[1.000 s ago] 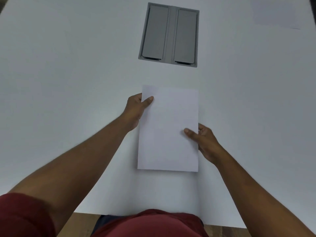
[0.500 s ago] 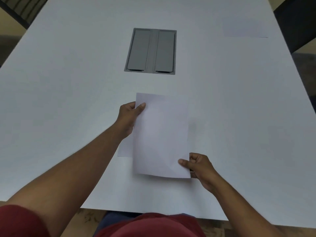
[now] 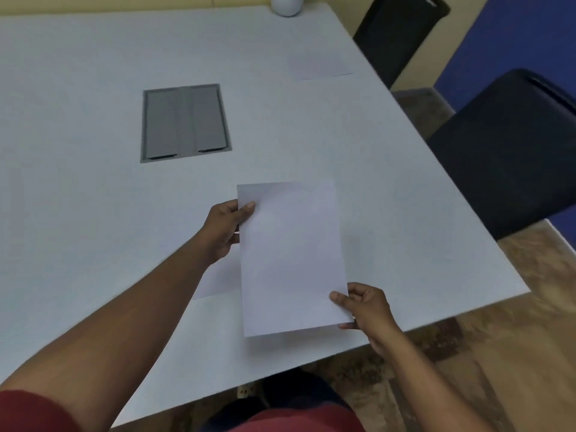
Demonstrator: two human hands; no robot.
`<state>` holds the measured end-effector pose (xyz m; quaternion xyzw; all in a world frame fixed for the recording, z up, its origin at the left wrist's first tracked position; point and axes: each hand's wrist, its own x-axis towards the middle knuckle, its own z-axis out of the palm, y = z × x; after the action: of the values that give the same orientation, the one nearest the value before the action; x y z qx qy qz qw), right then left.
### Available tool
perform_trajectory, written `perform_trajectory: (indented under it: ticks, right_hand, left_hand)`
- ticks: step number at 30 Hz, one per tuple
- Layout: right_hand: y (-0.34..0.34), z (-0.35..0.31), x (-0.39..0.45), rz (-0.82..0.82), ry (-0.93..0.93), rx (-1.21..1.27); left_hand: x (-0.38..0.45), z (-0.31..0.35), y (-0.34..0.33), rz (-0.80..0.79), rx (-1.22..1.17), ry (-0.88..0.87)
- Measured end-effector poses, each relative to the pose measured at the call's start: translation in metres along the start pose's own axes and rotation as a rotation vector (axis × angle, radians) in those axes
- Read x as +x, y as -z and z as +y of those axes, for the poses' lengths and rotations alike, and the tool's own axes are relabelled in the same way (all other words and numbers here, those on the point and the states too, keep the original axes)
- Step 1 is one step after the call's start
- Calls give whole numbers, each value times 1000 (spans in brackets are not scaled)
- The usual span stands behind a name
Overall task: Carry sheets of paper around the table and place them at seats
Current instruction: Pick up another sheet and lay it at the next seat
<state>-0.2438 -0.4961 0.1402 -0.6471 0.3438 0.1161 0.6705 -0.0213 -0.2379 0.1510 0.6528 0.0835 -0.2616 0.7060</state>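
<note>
Held sheets: white sheets of paper [image 3: 293, 257] raised above the near right part of the worktop; how many are in the stack cannot be told.
Left hand: the left hand [image 3: 223, 229] pinches the upper left edge, thumb on top, fingers hidden beneath.
Right hand: the right hand [image 3: 366, 308] pinches the lower right corner, thumb on top, other fingers curled under.
Sheet underneath: a sheet on the worktop [image 3: 215, 280] shows only as a strip left of the held sheets; most of it is covered by them and by the left forearm.
Far sheet: another sheet [image 3: 321, 65] lies flat near the far right edge, faint against the white surface.
Worktop: white worktop [image 3: 78, 213], cut off at the left; a grey cable hatch [image 3: 185, 121] is set in its middle.
Edges: the near edge runs just below the held sheets; the right edge faces two dark chairs [image 3: 511, 151], the farther one cut off at the top.
Far end: a white rounded object [image 3: 286, 4], cut off by the frame, unidentifiable.
Open room: bare surface around the hatch and between the two lying sheets.
</note>
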Motion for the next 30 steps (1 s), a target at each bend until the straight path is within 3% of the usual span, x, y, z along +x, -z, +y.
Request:
perform_trajectory:
  ticks: [15,24,30]
  right_hand:
    - [184,58,-78,342,71,229]
    - [371,70,-64,324,84,190]
    - [461,46,-36,259,88,126]
  left_hand:
    - [-11,-17,-236,-328,145,0]
    - [-11,-58,-416,-268,148,19]
    - [-3,-60,-480,-180,101,15]
